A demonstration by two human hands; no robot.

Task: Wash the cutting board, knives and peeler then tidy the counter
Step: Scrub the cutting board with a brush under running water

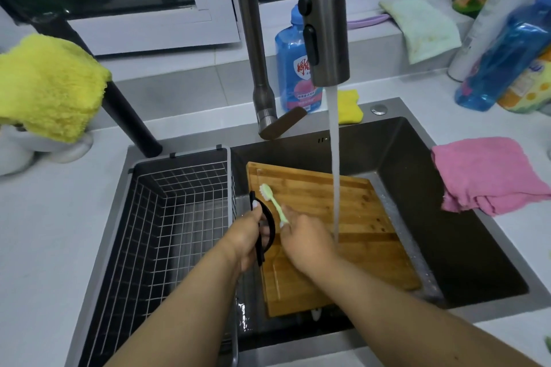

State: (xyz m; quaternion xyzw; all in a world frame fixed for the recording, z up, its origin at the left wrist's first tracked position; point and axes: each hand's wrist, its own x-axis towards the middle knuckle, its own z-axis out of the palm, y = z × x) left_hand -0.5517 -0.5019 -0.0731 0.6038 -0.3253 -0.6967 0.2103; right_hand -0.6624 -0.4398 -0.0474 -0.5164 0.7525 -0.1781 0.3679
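Left hand [249, 237] curled round black peeler [266, 228], blade hard to see. Right hand [307, 243] pinching green brush [272, 202]. Cutting board [357, 226] in sink [447, 188], near corner hidden by arms.

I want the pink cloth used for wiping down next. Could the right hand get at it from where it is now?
Probably yes, once freed. The pink cloth hangs over the sink's right edge, with nothing between it and the right hand. But that hand is gripping the green brush, which it must put down first.
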